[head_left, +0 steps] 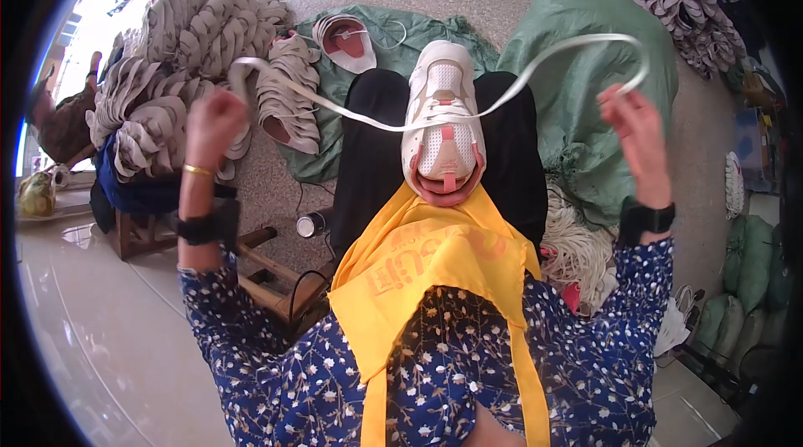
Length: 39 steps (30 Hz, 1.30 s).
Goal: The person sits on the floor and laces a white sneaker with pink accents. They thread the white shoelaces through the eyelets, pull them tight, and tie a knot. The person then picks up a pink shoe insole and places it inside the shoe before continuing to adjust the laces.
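Observation:
A white and pink sneaker upper (442,142) rests between my knees, its toe pointing away from me and its pink-lined opening towards me. One long white shoelace (355,116) runs across it and arcs out to both sides. At the left, my left hand (216,117) is closed around one end of the lace. Out to the right, my right hand (634,121) pinches the other end between thumb and fingers. Both hands are raised wide apart, clear of the shoe.
Stacked pale shoe uppers (209,20) pile up at the left. Another upper (345,41) lies on green sheeting beyond my knees. A full green sack (585,104) stands at the right, above a bundle of white laces (577,246). A wooden stool (280,280) is at my left.

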{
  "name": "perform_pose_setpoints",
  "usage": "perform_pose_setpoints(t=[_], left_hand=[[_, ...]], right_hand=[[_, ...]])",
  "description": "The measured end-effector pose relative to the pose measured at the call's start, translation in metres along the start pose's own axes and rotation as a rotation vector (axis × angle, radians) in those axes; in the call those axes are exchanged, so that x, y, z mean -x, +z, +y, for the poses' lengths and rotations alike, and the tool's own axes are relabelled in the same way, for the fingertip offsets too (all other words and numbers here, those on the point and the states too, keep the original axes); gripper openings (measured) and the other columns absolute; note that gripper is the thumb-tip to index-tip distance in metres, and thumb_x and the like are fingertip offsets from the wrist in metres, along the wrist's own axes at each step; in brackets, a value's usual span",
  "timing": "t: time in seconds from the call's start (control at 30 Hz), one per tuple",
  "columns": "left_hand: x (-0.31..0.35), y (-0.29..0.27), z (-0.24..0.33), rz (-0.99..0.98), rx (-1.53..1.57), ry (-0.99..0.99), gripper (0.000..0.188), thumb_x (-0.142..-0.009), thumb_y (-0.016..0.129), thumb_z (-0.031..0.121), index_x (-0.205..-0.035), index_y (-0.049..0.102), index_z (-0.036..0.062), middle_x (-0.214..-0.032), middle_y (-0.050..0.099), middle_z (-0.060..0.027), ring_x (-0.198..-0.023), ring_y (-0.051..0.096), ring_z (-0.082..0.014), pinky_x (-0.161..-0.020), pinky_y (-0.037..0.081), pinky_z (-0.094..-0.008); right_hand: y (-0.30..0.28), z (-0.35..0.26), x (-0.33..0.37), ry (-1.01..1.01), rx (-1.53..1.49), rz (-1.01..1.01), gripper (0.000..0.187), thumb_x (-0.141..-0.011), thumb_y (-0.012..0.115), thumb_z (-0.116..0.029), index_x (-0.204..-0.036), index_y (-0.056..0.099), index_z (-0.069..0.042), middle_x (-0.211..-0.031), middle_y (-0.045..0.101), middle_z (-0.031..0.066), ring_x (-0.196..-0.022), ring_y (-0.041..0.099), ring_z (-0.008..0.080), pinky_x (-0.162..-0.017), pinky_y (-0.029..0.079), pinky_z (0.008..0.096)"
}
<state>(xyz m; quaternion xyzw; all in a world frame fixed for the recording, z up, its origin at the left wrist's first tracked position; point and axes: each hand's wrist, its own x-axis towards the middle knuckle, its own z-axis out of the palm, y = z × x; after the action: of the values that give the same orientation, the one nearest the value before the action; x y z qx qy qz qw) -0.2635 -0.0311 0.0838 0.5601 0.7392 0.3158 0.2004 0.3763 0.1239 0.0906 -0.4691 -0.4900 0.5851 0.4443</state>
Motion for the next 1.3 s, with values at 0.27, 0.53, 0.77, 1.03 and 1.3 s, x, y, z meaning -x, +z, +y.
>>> perform_pose_setpoints(t=[0.27,0.53,0.77,1.03,1.3], left_hand=[[0.069,0.145,0.106,-0.583,0.43,-0.028,0.011,-0.095,0.07,-0.001,-0.091,0.06,-0.0002,-0.098,0.074,-0.0075,-0.086,0.067,-0.0079,-0.073,0.054,-0.0239],[0.041,0.178,0.13,-0.299,0.495,0.094,0.011,-0.093,0.068,0.002,-0.09,0.059,-0.0042,-0.093,0.076,-0.0085,-0.081,0.071,-0.0108,-0.076,0.059,-0.027],[0.037,0.19,0.121,-0.354,0.828,0.006,0.007,-0.099,0.064,0.0,-0.093,0.06,-0.0014,-0.108,0.073,-0.0101,-0.088,0.066,-0.0094,-0.083,0.058,-0.0266],[0.038,0.187,0.122,-0.404,0.863,0.024,0.005,-0.102,0.063,0.0,-0.099,0.059,-0.001,-0.12,0.069,-0.0132,-0.099,0.065,-0.0108,-0.092,0.055,-0.0277],[0.042,0.198,0.122,-0.338,0.996,0.034,0.007,-0.102,0.066,0.002,-0.098,0.06,-0.0003,-0.11,0.072,-0.0117,-0.097,0.068,-0.0116,-0.09,0.057,-0.0272]], right_hand=[[0.117,0.05,0.027,0.064,0.336,-0.468,0.012,-0.1,0.069,-0.01,-0.104,0.073,0.001,-0.095,0.076,0.0037,-0.075,0.068,0.0083,-0.068,0.057,0.0237],[0.142,0.068,0.006,-0.053,0.078,-0.368,0.008,-0.098,0.072,-0.005,-0.099,0.072,0.003,-0.1,0.075,0.0037,-0.086,0.07,0.0088,-0.078,0.06,0.0246],[0.138,0.071,0.019,-0.001,-0.014,-0.325,0.004,-0.096,0.072,0.001,-0.1,0.071,0.002,-0.099,0.075,0.0054,-0.091,0.072,0.0108,-0.081,0.062,0.0259],[0.146,0.072,0.022,-0.117,0.19,-0.282,0.004,-0.092,0.073,0.002,-0.094,0.07,0.002,-0.088,0.075,0.0023,-0.083,0.071,0.0078,-0.076,0.059,0.0248],[0.152,0.063,0.018,-0.137,0.311,-0.333,0.009,-0.09,0.077,-0.002,-0.089,0.068,0.002,-0.083,0.075,0.002,-0.079,0.07,0.0059,-0.071,0.057,0.0248]])
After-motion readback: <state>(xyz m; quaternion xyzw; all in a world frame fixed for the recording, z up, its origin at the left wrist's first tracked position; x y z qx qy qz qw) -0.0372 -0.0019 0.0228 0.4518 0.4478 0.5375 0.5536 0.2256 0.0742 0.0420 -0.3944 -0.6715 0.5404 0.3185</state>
